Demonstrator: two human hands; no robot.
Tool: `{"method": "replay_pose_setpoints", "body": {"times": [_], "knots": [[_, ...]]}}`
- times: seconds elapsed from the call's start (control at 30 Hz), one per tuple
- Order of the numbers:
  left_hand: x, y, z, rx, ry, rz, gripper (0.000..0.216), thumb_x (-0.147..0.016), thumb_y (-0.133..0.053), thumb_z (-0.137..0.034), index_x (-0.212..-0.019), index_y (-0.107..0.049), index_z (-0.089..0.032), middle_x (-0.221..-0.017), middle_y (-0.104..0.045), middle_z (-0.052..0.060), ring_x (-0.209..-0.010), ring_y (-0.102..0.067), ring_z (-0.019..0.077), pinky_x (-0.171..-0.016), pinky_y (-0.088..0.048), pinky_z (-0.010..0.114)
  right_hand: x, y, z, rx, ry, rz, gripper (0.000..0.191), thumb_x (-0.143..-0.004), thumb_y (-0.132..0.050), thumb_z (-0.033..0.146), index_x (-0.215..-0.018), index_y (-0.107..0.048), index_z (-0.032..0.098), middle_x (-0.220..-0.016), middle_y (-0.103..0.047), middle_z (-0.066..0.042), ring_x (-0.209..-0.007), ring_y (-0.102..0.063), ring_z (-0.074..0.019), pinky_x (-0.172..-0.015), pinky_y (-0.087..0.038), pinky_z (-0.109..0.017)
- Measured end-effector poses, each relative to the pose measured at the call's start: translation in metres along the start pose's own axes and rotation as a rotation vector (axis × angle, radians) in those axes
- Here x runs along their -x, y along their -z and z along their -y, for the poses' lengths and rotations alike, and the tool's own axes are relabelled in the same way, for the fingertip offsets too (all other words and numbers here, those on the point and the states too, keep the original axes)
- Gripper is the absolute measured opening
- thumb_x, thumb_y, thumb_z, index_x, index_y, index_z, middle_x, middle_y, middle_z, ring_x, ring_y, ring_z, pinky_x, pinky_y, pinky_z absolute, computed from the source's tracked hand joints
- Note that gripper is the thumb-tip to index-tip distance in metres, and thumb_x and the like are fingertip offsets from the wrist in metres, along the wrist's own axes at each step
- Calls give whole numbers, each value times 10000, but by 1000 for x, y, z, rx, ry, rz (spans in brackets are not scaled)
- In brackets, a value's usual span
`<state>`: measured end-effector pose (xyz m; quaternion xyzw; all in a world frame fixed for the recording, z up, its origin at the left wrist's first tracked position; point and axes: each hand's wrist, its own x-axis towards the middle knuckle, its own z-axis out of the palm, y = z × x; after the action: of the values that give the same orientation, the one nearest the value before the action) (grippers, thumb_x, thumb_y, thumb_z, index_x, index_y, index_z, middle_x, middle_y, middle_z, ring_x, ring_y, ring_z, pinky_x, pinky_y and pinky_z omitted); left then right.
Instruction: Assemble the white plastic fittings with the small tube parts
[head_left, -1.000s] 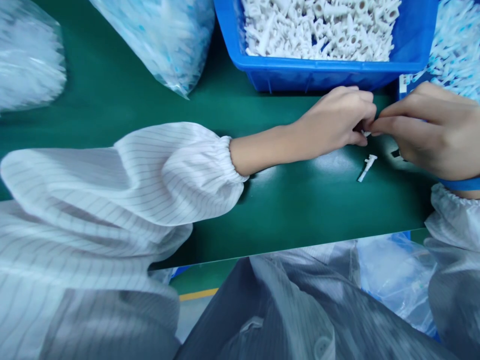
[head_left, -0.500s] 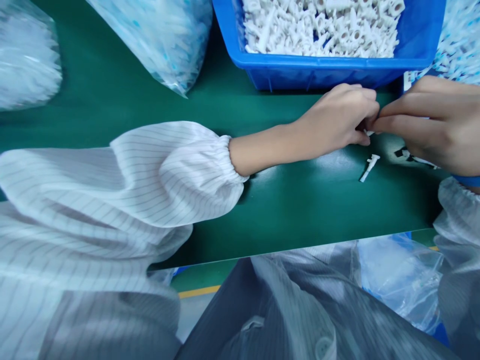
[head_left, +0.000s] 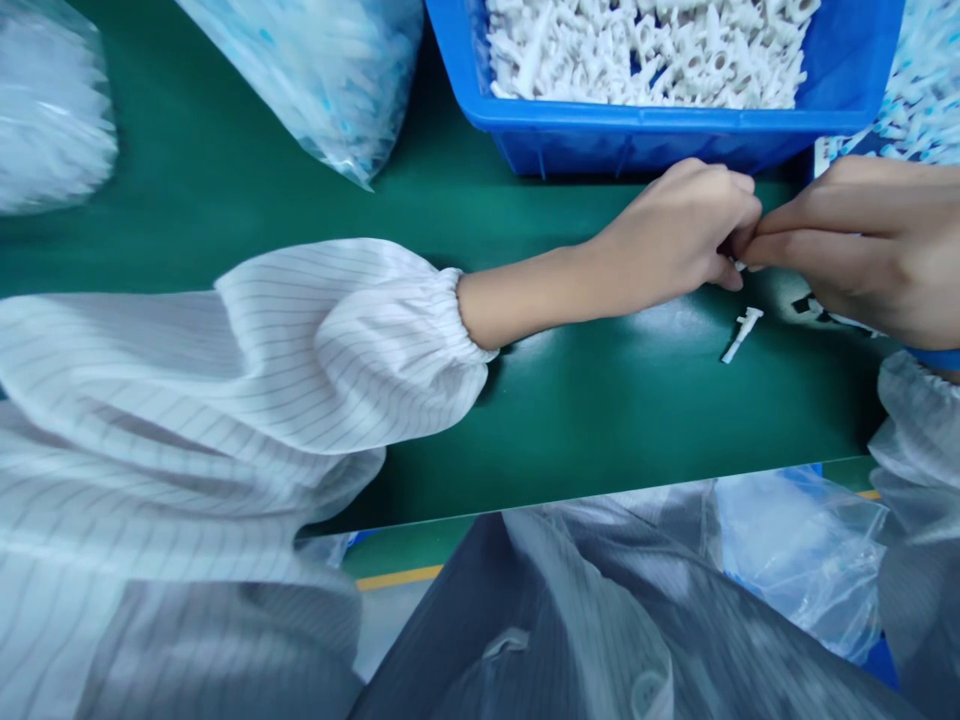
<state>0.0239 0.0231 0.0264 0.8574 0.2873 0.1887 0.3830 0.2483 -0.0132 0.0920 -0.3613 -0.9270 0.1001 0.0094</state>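
My left hand point(head_left: 694, 225) is closed, its thumb and fingers pinched round a small white plastic part point(head_left: 740, 266) of which only a sliver shows. The fingertips of my right hand point(head_left: 862, 245) meet it there, bent and closed; what they grip is hidden. Just below the hands a loose white plastic fitting point(head_left: 742, 334) with a short side arm lies tilted on the green table point(head_left: 585, 400). Under my right palm, partly covered, are small black and white pieces point(head_left: 814, 308) that I cannot make out.
A blue bin point(head_left: 637, 120) heaped with white plastic fittings point(head_left: 645, 55) stands behind the hands. Small blue-and-white parts point(head_left: 926, 95) are piled at its right. Clear bags, one of bluish parts point(head_left: 337, 70) and one of whitish parts point(head_left: 49, 110), lie at the left. Another plastic bag point(head_left: 806, 550) hangs below the table edge.
Both hands keep the same pinched, fingertip-to-fingertip pose. The view has shifted very slightly; otherwise little differs.
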Motion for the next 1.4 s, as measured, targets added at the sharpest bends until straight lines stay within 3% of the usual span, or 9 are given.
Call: {"method": "replay_pose_setpoints", "body": {"times": [0.23,0.5,0.87,1.07,1.23,1.33,1.4], "knots": [[-1,4,-12,-8,164,52,260,-907,-934,-56,-783,-736,-170,-1101,-848,65,-1045,-711,228,-979,-472,402,-1,-2,3,93,-23,11,669,-1285,-222,526,-1201,-857,335,-1078,-829,-66,-1042,-750,-236,-834,-562,-482],[-1,0,-8,43,164,-13,251,-871,-948,-37,-756,-776,-179,-1094,-881,37,-1027,-730,218,-1020,-489,380,4,-8,4,5,-106,-36,495,-1269,-383,491,-1240,-864,377,-1145,-854,-42,-1067,-781,-240,-924,-622,-509],[-2,-8,6,75,129,-102,216,-876,-789,-25,-763,-734,-200,-956,-835,8,-970,-710,183,-977,-478,347,2,-16,8,132,-26,-63,544,-1236,-318,282,-1190,-858,330,-1081,-843,-35,-1013,-771,-211,-863,-624,-451],[-7,-5,0,60,158,-40,178,-859,-791,-29,-752,-756,-166,-970,-854,5,-962,-717,160,-890,-449,309,1,-16,12,251,-31,-28,503,-1230,-333,289,-1004,-782,268,-951,-770,-56,-971,-719,-224,-790,-573,-435],[-7,4,-7,-32,154,42,134,-921,-777,-67,-820,-779,-156,-987,-825,39,-1030,-752,190,-894,-458,320,-1,-18,11,248,-23,-17,440,-1222,-381,270,-975,-741,222,-949,-755,-68,-955,-699,-216,-775,-535,-411],[-3,21,-19,-149,107,129,201,-947,-640,-70,-949,-820,-158,-1016,-799,54,-1163,-794,258,-987,-529,349,-4,-19,7,225,-15,-31,464,-1209,-352,233,-961,-744,203,-893,-716,-51,-924,-680,-194,-762,-517,-387],[0,37,-29,-189,147,131,263,-917,-600,-112,-1011,-841,-159,-1098,-797,73,-1311,-787,333,-1164,-559,442,-6,-20,4,229,5,-45,462,-1190,-351,206,-956,-749,191,-886,-706,-44,-935,-688,-191,-753,-518,-374]]}}
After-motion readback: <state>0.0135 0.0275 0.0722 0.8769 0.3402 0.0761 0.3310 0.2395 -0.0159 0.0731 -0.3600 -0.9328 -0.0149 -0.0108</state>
